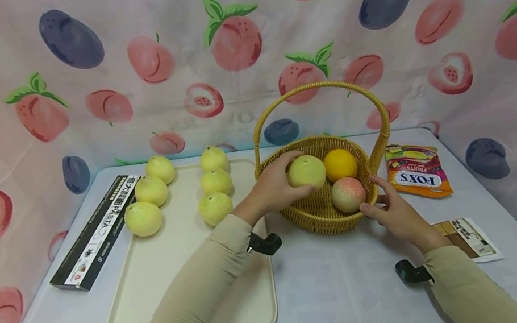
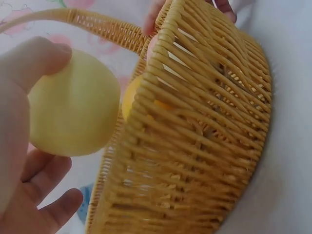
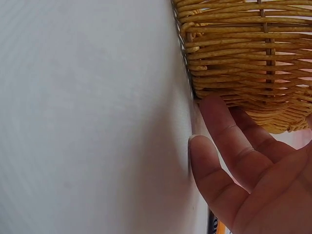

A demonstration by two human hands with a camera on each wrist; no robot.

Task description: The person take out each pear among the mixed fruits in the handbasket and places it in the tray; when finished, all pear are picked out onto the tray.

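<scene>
My left hand (image 1: 279,182) holds a pale green round fruit (image 1: 307,172) between thumb and fingers, over the left side of a wicker basket (image 1: 316,224). Seen from the left wrist, the fruit (image 2: 75,105) is by the basket's woven wall (image 2: 195,131), above the rim. Inside the basket are an orange (image 1: 340,164) and a pink-and-cream peach (image 1: 348,194). At the basket's right side, my right hand (image 1: 397,213) grips the rim near the foot of the handle (image 1: 381,140). Its fingers (image 3: 231,131) lie against the outside of the basket in the right wrist view.
A cream tray (image 1: 182,290) on the left bears two rows of pale green fruits (image 1: 215,208). Beside its left edge lies a long black-and-white box (image 1: 95,233). On the right are a FOX'S candy bag (image 1: 417,171) and a printed packet (image 1: 469,239), partly behind my right wrist.
</scene>
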